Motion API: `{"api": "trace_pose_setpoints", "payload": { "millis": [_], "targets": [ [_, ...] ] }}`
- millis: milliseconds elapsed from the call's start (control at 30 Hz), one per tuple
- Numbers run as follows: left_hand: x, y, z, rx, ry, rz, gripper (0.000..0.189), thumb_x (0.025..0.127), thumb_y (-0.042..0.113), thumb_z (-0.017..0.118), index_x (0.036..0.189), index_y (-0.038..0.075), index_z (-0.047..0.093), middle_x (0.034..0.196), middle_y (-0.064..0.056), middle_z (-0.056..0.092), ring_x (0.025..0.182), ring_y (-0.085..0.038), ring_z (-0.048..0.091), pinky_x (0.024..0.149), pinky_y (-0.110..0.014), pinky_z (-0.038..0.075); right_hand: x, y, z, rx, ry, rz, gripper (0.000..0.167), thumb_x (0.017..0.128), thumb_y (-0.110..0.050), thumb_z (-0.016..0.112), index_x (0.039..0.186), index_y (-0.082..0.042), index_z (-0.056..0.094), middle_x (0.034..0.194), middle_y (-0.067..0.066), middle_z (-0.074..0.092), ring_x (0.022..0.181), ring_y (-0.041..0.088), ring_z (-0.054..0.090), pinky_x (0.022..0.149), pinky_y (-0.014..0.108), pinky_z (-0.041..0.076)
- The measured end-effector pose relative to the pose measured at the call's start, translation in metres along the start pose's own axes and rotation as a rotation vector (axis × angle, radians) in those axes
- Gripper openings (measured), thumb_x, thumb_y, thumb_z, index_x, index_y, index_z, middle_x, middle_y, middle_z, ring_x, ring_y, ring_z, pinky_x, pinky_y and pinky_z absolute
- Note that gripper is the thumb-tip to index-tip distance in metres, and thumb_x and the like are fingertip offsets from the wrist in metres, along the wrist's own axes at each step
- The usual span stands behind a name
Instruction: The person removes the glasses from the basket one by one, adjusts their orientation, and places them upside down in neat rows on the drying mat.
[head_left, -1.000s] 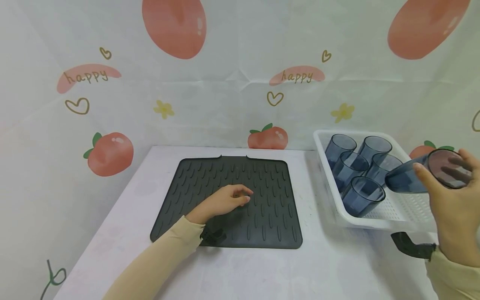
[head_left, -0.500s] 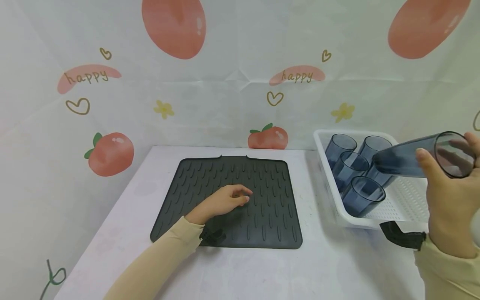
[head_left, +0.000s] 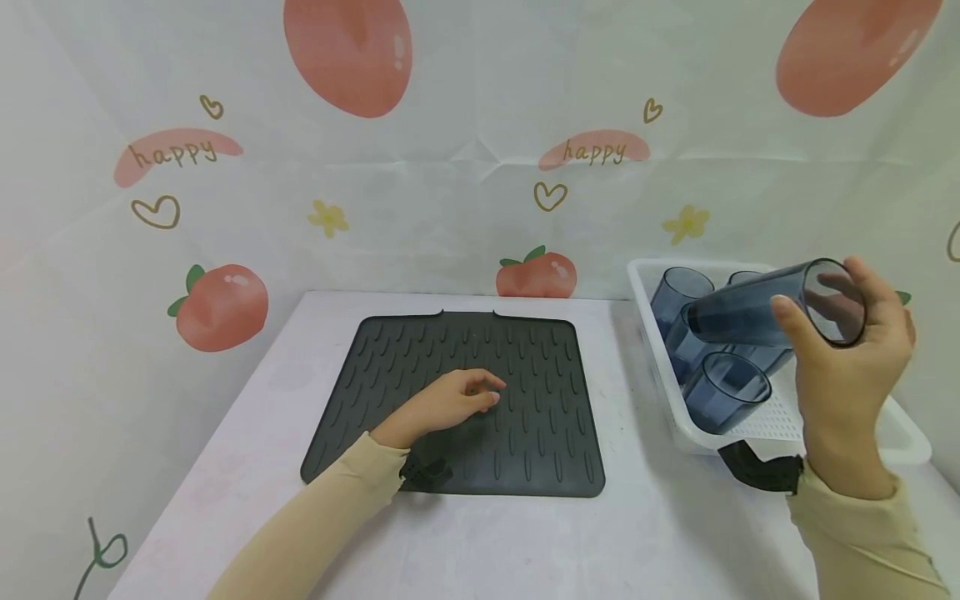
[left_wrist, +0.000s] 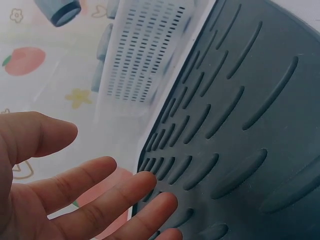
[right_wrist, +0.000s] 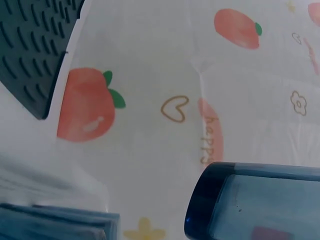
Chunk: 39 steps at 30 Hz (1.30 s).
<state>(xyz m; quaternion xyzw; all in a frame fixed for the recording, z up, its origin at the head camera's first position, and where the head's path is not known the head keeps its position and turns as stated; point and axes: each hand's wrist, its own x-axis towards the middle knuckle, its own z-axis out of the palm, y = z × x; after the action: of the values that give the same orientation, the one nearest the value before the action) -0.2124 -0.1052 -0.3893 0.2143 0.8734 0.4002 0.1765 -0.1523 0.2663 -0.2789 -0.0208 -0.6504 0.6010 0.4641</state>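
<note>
My right hand (head_left: 851, 367) grips a blue-tinted drinking glass (head_left: 750, 307) near its rim, above the white basket. The glass is tilted onto its side, base toward the left; in the right wrist view its thick base and wall (right_wrist: 265, 205) show at the lower right. Several like glasses (head_left: 726, 392) stand in the basket (head_left: 911, 437), some partly hidden behind the held one. Over the black ridged drying mat (head_left: 543, 400) is my left hand (head_left: 450, 400), fingers loosely bent and holding nothing. The left wrist view shows that hand's spread fingers (left_wrist: 90, 220) beside the mat.
A white table (head_left: 525, 550) carries the mat at the middle and the basket to its right. Behind it hangs a pale cloth (head_left: 450, 192) printed with fruit, hearts and flowers. Table surface shows between mat and basket.
My right hand has moved left and slightly up with the tilted glass, which now lies across the view of the basket's other glasses. The left hand has stayed put.
</note>
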Motion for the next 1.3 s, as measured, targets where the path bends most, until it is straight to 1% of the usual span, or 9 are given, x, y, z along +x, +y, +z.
{"api": "trace_pose_setpoints", "payload": {
  "millis": [67, 133, 167, 533, 767, 967, 1100, 1200, 1300],
  "targets": [
    [0.000, 0.001, 0.000, 0.003, -0.001, 0.000, 0.032, 0.099, 0.028, 0.055, 0.127, 0.014, 0.062, 0.099, -0.008, 0.067, 0.093, -0.023, 0.062, 0.078, -0.033, 0.048, -0.002, 0.001, 0.003, 0.066, -0.017, 0.014, 0.061, 0.072, 0.003, 0.081, 0.128, -0.006, 0.058, 0.115, 0.005, 0.063, 0.099, 0.013, 0.065, 0.082, 0.013, 0.050],
    [0.000, 0.000, 0.000, 0.005, -0.002, 0.000, 0.032, 0.099, 0.028, 0.055, 0.127, 0.014, 0.061, 0.099, -0.008, 0.067, 0.093, -0.022, 0.063, 0.078, -0.033, 0.048, -0.003, 0.002, 0.006, 0.171, -0.029, 0.033, 0.062, 0.069, 0.007, 0.081, 0.127, -0.004, 0.059, 0.116, 0.009, 0.063, 0.100, 0.017, 0.065, 0.083, 0.014, 0.050],
    [0.000, 0.000, 0.000, 0.007, -0.002, -0.001, 0.032, 0.099, 0.028, 0.055, 0.127, 0.014, 0.061, 0.099, -0.008, 0.067, 0.093, -0.022, 0.063, 0.078, -0.033, 0.048, -0.004, 0.003, 0.007, 0.191, -0.033, 0.045, 0.062, 0.069, 0.008, 0.081, 0.127, -0.004, 0.059, 0.116, 0.010, 0.062, 0.101, 0.018, 0.064, 0.083, 0.014, 0.051],
    [0.000, 0.000, 0.002, -0.003, -0.009, -0.003, 0.032, 0.099, 0.029, 0.055, 0.127, 0.015, 0.062, 0.100, -0.006, 0.067, 0.094, -0.022, 0.062, 0.077, -0.034, 0.049, -0.017, -0.003, 0.015, 0.311, -0.096, 0.117, 0.059, 0.075, 0.009, 0.075, 0.129, -0.003, 0.057, 0.119, 0.012, 0.059, 0.103, 0.021, 0.062, 0.083, 0.014, 0.051],
    [0.002, -0.002, 0.003, -0.010, -0.008, -0.005, 0.033, 0.099, 0.031, 0.055, 0.127, 0.015, 0.062, 0.099, -0.004, 0.068, 0.094, -0.020, 0.062, 0.077, -0.034, 0.049, -0.027, -0.001, 0.018, 0.247, -0.151, 0.150, 0.060, 0.077, 0.008, 0.074, 0.132, -0.007, 0.056, 0.121, 0.009, 0.059, 0.105, 0.018, 0.062, 0.083, 0.012, 0.050],
    [0.001, -0.002, 0.003, -0.004, -0.010, -0.008, 0.033, 0.099, 0.030, 0.055, 0.128, 0.016, 0.061, 0.099, -0.005, 0.068, 0.094, -0.021, 0.062, 0.078, -0.034, 0.049, -0.036, 0.002, 0.024, 0.228, -0.218, 0.148, 0.060, 0.078, 0.010, 0.072, 0.133, -0.006, 0.055, 0.120, 0.008, 0.058, 0.107, 0.018, 0.061, 0.084, 0.012, 0.050],
    [0.000, -0.001, 0.004, 0.002, -0.007, -0.005, 0.033, 0.099, 0.030, 0.055, 0.127, 0.016, 0.061, 0.098, -0.005, 0.068, 0.093, -0.020, 0.062, 0.076, -0.033, 0.048, -0.043, 0.003, 0.028, 0.241, -0.252, 0.160, 0.060, 0.078, 0.012, 0.071, 0.133, -0.006, 0.055, 0.119, 0.008, 0.058, 0.107, 0.017, 0.061, 0.084, 0.012, 0.050],
    [0.000, 0.001, 0.004, 0.001, -0.005, -0.009, 0.032, 0.099, 0.029, 0.055, 0.127, 0.015, 0.062, 0.098, -0.005, 0.067, 0.092, -0.021, 0.062, 0.075, -0.033, 0.048, -0.049, 0.003, 0.032, 0.214, -0.282, 0.168, 0.061, 0.078, 0.013, 0.070, 0.134, -0.005, 0.054, 0.120, 0.007, 0.059, 0.108, 0.014, 0.062, 0.083, 0.012, 0.051],
    [-0.001, 0.002, 0.003, 0.001, -0.007, -0.011, 0.032, 0.099, 0.029, 0.055, 0.127, 0.015, 0.062, 0.098, -0.006, 0.067, 0.091, -0.021, 0.061, 0.075, -0.033, 0.048, -0.054, 0.003, 0.034, 0.135, -0.323, 0.181, 0.063, 0.080, 0.010, 0.071, 0.137, -0.008, 0.052, 0.123, 0.004, 0.057, 0.110, 0.011, 0.061, 0.082, 0.010, 0.050]
  ]
}}
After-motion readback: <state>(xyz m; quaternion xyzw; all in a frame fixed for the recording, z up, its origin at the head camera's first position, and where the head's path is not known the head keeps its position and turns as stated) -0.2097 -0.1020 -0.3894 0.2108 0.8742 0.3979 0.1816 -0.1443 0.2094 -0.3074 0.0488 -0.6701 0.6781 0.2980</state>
